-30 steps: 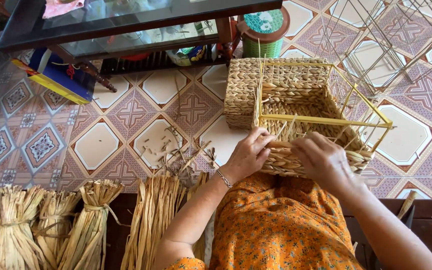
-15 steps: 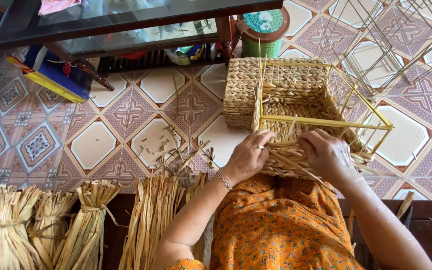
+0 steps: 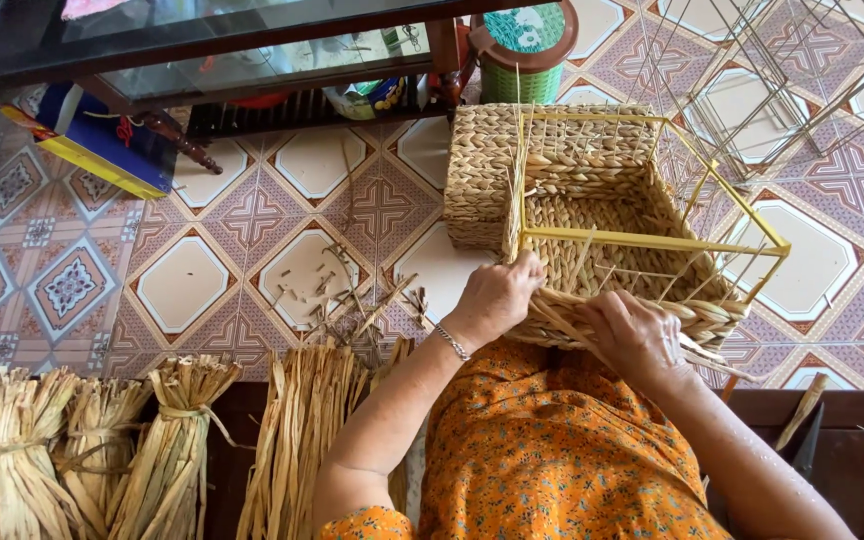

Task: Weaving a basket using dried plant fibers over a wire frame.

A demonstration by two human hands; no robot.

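basket [image 3: 592,190] looks light but stiff on its frame; left hand [image 3: 497,298] and right hand [image 3: 637,335] pinch soft strands [image 3: 562,320] at the near rim.

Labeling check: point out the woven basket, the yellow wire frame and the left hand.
woven basket [image 3: 552,160]: head view, on its braided far wall.
yellow wire frame [image 3: 642,242]: head view, on the near top bar.
left hand [image 3: 497,298]: head view, on the back of the hand.

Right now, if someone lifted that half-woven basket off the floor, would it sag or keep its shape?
Probably keeps its shape: the woven basket is built around a yellow frame of straight bars. Likely light for its size, being dried straw. The loose strand ends under the left hand and right hand would likely flop.
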